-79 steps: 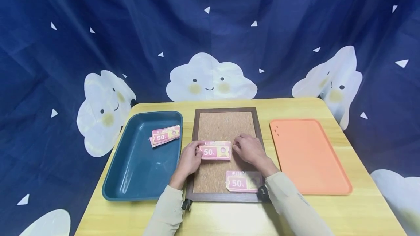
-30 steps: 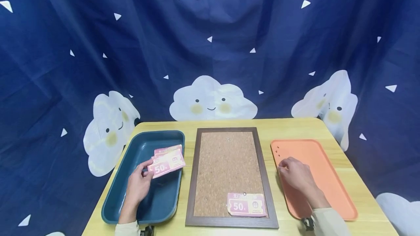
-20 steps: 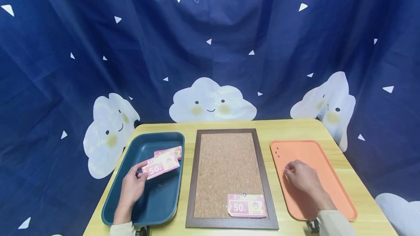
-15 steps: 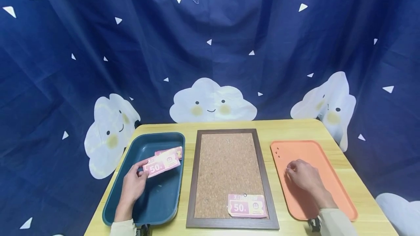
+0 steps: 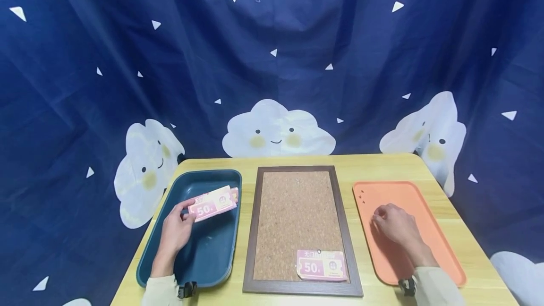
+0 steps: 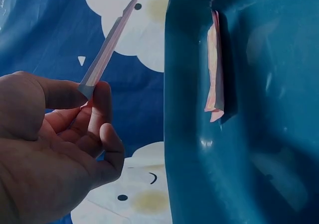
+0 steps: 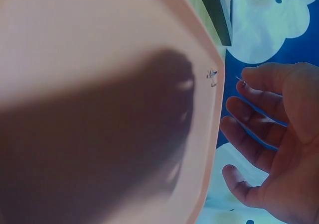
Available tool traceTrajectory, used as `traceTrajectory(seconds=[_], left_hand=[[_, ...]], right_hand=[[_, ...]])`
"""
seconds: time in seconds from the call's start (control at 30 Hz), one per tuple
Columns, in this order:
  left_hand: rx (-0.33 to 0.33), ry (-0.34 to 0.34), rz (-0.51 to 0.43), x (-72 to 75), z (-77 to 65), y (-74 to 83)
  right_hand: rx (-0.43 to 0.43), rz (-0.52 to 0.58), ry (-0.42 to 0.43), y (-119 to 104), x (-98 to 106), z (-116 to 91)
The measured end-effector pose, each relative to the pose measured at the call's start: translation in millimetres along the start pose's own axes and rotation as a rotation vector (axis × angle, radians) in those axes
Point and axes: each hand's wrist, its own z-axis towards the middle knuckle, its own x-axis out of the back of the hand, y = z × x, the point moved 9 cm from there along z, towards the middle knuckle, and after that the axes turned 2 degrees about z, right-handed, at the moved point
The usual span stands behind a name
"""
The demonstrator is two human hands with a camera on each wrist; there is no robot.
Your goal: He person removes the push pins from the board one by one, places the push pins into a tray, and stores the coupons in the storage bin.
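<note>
My left hand [image 5: 177, 228] pinches a pink-and-yellow paper coupon [image 5: 212, 203] marked 50 between thumb and index finger, above the dark teal bin [image 5: 143, 259]. Other coupons [image 6: 215, 67] lie in that bin, mostly covered by the held one in the head view. Over the orange tray [image 5: 410, 202], my right hand [image 5: 395, 223] has thumb and forefinger together on a tiny pin [image 7: 239, 78], its metal point just showing in the right wrist view. Several clear pushpins [image 7: 213, 76] lie in the tray's corner. A coupon [image 5: 321, 265] is fixed at the lower right of the corkboard [image 5: 297, 221].
The brown-framed corkboard lies between bin and tray on a light wooden table [image 5: 340, 160]. A dark blue curtain [image 5: 272, 74] with white clouds hangs behind the table. Both the bin and the tray have raised rims.
Both hands have left the corkboard: the left has carried its coupon over the bin, the right has gone to the tray. Lately the left hand has risen slightly; the head view has tilted up.
</note>
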Motion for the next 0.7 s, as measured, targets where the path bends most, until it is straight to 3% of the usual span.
traceTrajectory(seconds=[0.33,0.7], left_hand=[[0.015,-0.03,-0.012,-8.0,14.9,2.4],[0.022,-0.068,0.01,-22.5,37.3,-15.3]], right_hand=[[-0.012,-0.009,-0.004,7,0,1],[-0.015,0.0,-0.021,11,-10,6]])
